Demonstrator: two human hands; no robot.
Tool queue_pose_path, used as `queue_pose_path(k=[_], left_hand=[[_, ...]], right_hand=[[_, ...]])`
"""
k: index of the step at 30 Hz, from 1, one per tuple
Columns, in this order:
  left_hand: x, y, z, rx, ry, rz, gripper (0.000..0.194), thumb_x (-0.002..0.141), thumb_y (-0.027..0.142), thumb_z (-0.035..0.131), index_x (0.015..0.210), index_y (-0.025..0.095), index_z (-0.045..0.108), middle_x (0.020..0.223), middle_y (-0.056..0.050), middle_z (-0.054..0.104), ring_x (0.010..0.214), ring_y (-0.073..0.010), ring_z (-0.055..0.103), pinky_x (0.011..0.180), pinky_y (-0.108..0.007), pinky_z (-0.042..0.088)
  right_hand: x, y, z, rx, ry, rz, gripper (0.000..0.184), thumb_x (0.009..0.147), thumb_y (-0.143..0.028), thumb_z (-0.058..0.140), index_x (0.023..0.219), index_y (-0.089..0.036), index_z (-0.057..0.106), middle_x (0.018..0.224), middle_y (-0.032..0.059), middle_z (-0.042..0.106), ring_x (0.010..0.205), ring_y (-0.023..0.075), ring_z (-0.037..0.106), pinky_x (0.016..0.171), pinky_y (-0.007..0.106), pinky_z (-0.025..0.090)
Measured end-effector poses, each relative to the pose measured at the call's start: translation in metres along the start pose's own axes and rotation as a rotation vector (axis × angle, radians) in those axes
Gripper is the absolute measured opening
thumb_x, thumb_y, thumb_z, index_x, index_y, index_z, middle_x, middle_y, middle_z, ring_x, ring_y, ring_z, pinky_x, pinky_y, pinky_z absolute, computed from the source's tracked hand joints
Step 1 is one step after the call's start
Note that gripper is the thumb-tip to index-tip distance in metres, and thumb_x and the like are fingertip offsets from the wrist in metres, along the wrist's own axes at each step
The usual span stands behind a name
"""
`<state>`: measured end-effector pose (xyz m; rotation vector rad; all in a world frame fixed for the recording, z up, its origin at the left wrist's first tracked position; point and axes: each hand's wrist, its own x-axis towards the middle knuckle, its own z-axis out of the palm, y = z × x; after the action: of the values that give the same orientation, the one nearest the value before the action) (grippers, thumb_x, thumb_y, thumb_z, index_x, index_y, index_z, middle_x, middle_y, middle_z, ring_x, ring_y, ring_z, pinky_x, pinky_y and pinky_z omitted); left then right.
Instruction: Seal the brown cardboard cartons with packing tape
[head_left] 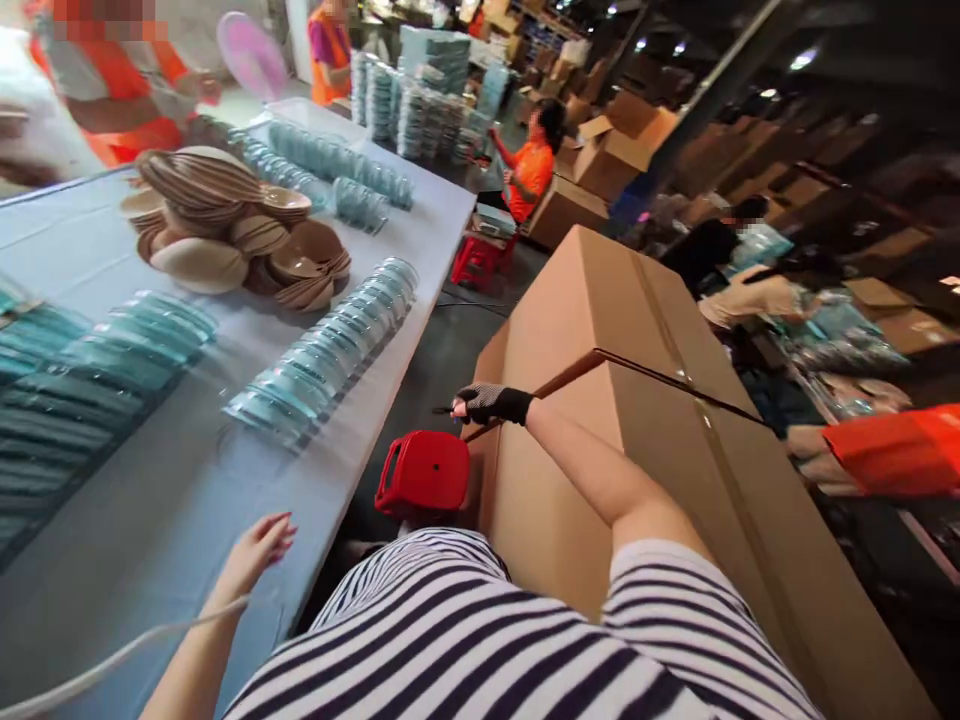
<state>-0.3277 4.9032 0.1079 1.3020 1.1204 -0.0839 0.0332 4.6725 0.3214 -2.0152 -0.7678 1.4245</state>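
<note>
My left hand (260,550) is bare and hangs over the near part of the white table (187,560). Its fingers curl loosely, with the thumb a little apart and nothing visible in them. A pale cord (142,640) passes by the left wrist. My right hand (486,402), in a dark fingerless glove, is closed around a small dark thin tool (442,410) whose kind I cannot make out. It is beside the brown carton (555,470), above a red plastic stool (427,470). Nearest on the table is a row of wrapped, clear bluish pieces (322,350).
Stacked wooden-looking bowls (217,220) and more rows of bluish wrapped pieces (112,370) cover the table's left and far parts. Large taped cartons (645,300) line my right side. A person in orange (529,170) sits beyond the table; other workers stand left and right.
</note>
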Motion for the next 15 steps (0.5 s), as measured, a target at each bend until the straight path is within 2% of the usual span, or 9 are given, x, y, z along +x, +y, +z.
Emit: queue_pose_path(k=[2,3,5,7,9,11,15], left_hand=[[-0.013,0.062,0.032,-0.019,-0.068,0.176,0.091,0.038,0.083,0.073,0.101,0.018,0.066,0.079,-0.006,0.074,0.07,-0.0197,0.066,0.063,-0.03,0.052],[-0.022,0.094,0.051,-0.041,-0.125,0.295,0.085,0.047,0.08,0.074,0.104,0.017,0.068,0.082,-0.007,0.073,0.074,-0.0193,0.066,0.066,-0.029,0.052],[-0.046,0.151,0.093,-0.104,-0.255,0.528,0.07,0.064,0.069,0.074,0.111,0.017,0.068,0.087,-0.007,0.072,0.08,-0.0185,0.065,0.073,-0.028,0.053],[-0.072,0.189,0.135,-0.164,-0.374,0.751,0.058,0.073,0.056,0.074,0.118,0.019,0.068,0.092,-0.006,0.07,0.082,-0.0173,0.065,0.075,-0.028,0.053],[-0.094,0.207,0.171,-0.178,-0.383,0.919,0.042,0.078,0.047,0.074,0.109,0.018,0.072,0.091,-0.007,0.069,0.084,-0.0172,0.064,0.075,-0.027,0.052],[-0.107,0.21,0.198,-0.202,-0.398,0.968,0.035,0.08,0.043,0.073,0.106,0.018,0.073,0.096,-0.009,0.069,0.089,-0.018,0.065,0.074,-0.026,0.052],[-0.105,0.205,0.24,-0.247,-0.61,0.808,0.043,0.081,0.041,0.073,0.119,0.021,0.068,0.1,-0.007,0.072,0.086,-0.0165,0.066,0.072,-0.025,0.054]], right_hand=[[-0.002,-0.023,-0.005,0.044,-0.009,-0.181,0.03,0.079,-0.04,0.066,0.084,-0.01,0.065,0.06,-0.0036,0.051,0.049,0.004,0.042,0.045,0.018,0.031],[-0.008,-0.032,-0.005,0.059,-0.028,-0.241,0.033,0.08,-0.042,0.065,0.087,-0.01,0.066,0.061,-0.0036,0.05,0.05,0.0043,0.042,0.046,0.018,0.033],[-0.024,-0.043,0.001,0.093,-0.076,-0.299,0.036,0.081,-0.044,0.064,0.094,-0.01,0.067,0.065,-0.0027,0.052,0.053,0.0057,0.046,0.048,0.019,0.038],[-0.044,-0.04,0.01,0.132,-0.129,-0.309,0.035,0.083,-0.043,0.063,0.096,-0.011,0.065,0.07,-0.001,0.056,0.055,0.0072,0.051,0.049,0.02,0.041],[-0.063,-0.028,0.017,0.202,-0.157,-0.326,0.032,0.084,-0.043,0.063,0.093,-0.012,0.061,0.073,0.0004,0.059,0.055,0.0081,0.054,0.049,0.02,0.042],[-0.082,-0.012,0.021,0.315,-0.12,-0.367,0.03,0.084,-0.042,0.064,0.092,-0.013,0.058,0.076,0.0012,0.062,0.055,0.0082,0.056,0.05,0.02,0.042],[-0.124,0.021,0.023,0.678,0.104,-0.371,0.034,0.081,-0.042,0.07,0.097,-0.015,0.055,0.087,0.0046,0.068,0.067,0.0114,0.064,0.059,0.022,0.049]])
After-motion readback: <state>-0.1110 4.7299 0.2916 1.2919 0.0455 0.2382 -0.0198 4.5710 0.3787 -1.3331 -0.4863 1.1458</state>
